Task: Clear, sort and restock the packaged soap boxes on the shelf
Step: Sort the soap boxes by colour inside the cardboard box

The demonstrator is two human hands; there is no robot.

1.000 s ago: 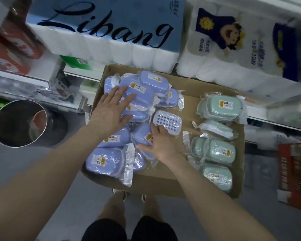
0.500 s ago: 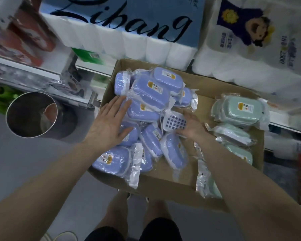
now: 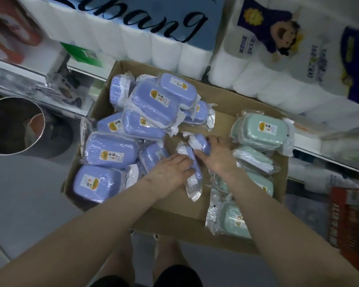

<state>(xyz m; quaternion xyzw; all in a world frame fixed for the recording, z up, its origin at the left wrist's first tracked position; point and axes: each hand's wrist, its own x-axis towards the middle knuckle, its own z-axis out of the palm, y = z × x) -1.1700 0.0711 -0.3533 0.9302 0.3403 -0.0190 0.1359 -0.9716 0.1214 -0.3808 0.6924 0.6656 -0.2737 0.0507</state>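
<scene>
at the carton's (image 3: 174, 216) near right corner, green boxes (image 3: 232, 220) lie in a row along the right edge, partly under your right forearm. in the middle of the carton your two hands meet over the loose purple ones. your left hand (image 3: 170, 172) has its grip curled over a purple pack (image 3: 197, 175) that stands on its edge on the bare cardboard, its wrapper trailing toward the near edge. your right hand (image 3: 218, 156) has its grip closed round a second pack (image 3: 200, 141) just beyond the first, and the two packs touch. to the left, the purple pile (image 3: 112, 150) fills the left edge and heaps up toward the far left corner. a green stack (image 3: 259, 131) sits at the far right. past the far edge, rolls (image 3: 164, 44) stand on the shelf. a bin (image 3: 13, 125) is on the floor off the left edge.

you look to be mid-sort: purple to the left, green to the right, these two strays between. next, carry both packs left and lay them flat against the pile. the film is slick and loose, so hold the boxes, not the wrapper. the far heap looks unsteady, so set them low at the near side. restocking the shelf looks yet to begin.
</scene>
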